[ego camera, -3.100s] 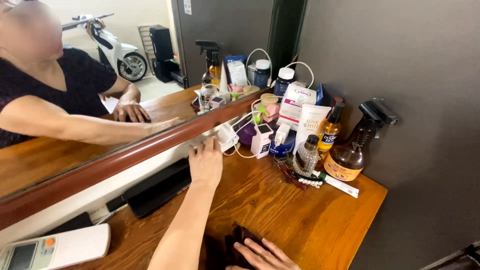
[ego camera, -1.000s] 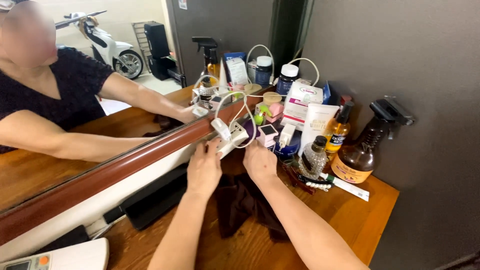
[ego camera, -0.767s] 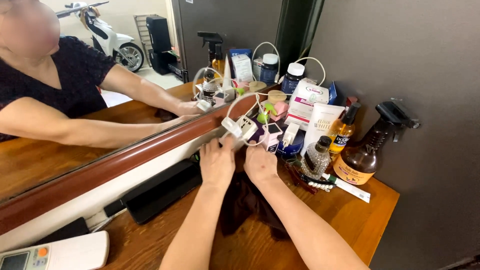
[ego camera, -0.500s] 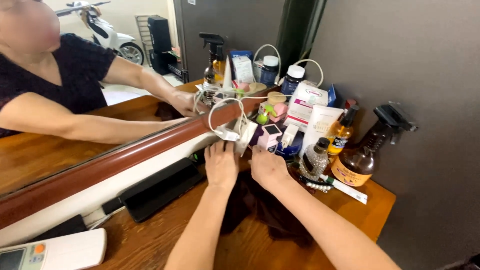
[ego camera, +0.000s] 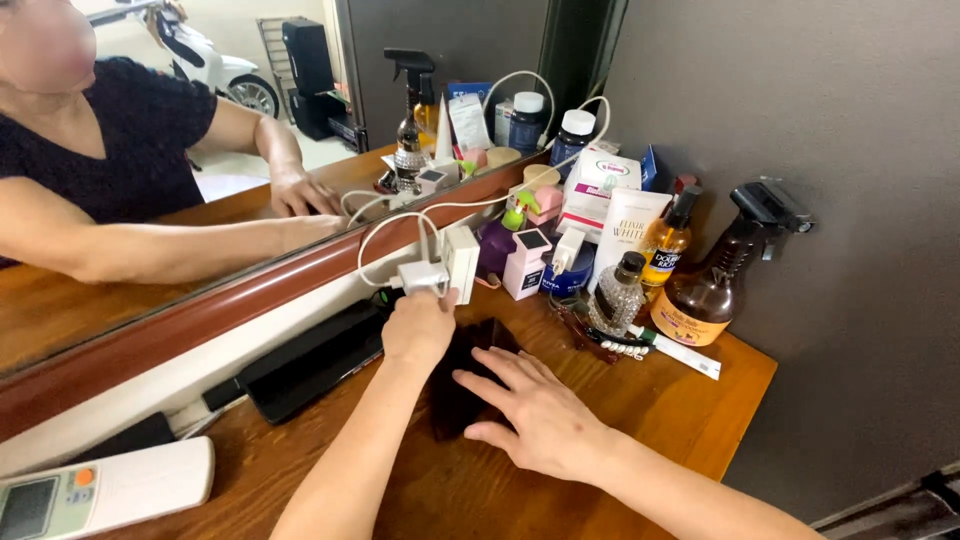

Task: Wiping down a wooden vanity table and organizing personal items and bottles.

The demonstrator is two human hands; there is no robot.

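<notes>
The left hand [ego camera: 420, 325] grips a white charger block [ego camera: 445, 268] at the foot of the mirror [ego camera: 200, 300], fingers curled around its lower edge; the exact grip is partly hidden from this angle, so which fingers do the pinching cannot be told. A white cable [ego camera: 385, 235] loops up from the charger against the mirror frame. The right hand [ego camera: 535, 410] lies flat, fingers spread, on a dark brown wallet-like item [ego camera: 462, 385], which rests on the wooden table [ego camera: 650, 400] just in front of the mirror and below the charger. Right of the charger, along the mirror, stand a small pink box [ego camera: 527, 262], a glass perfume bottle [ego camera: 617, 295] and an amber spray bottle [ego camera: 715, 285]. Left of the charger, against the mirror base, lie a black flat device [ego camera: 310, 360] and a white remote control [ego camera: 100, 490].
</notes>
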